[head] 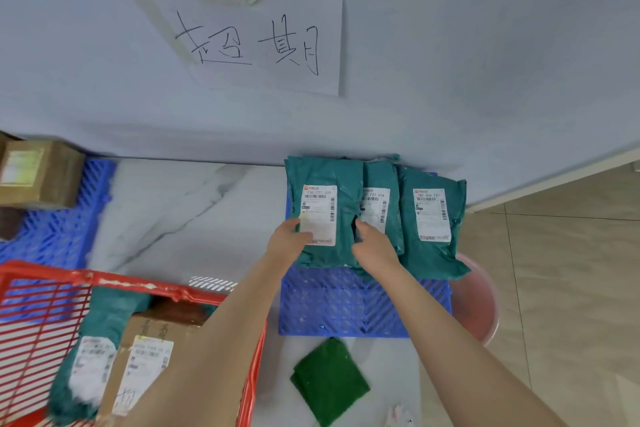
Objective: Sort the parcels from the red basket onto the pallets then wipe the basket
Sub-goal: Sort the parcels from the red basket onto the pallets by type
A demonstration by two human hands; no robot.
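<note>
Nearest the lens, both bare forearms reach forward over the red basket (45, 302), which sits at lower left and still holds a teal mailer (93, 354) and a labelled cardboard box (138, 367); sorting is therefore judged unfinished. Left hand (289, 239) is closed on the lower left edge of the leftmost teal parcel (322, 215), thumb lying on its white label. Right hand (375, 246) has its fingers curled at that parcel's right edge, where it meets the middle teal parcel (379, 208); whether it truly clamps the bag cannot be told. Grip from both sides suggests the parcel is being squared into a row, labels upward for reading. A third teal parcel (433, 222) lies to the right, all three on the blue pallet (346, 308) against the wall, beneath a handwritten paper sign (263, 42) presumably naming this pile. A second blue pallet (69, 218) at far left carries a brown carton (38, 173). Folded green cloth (329, 380) lies on the marble floor (173, 211) beside the basket, likely kept for wiping.
</note>
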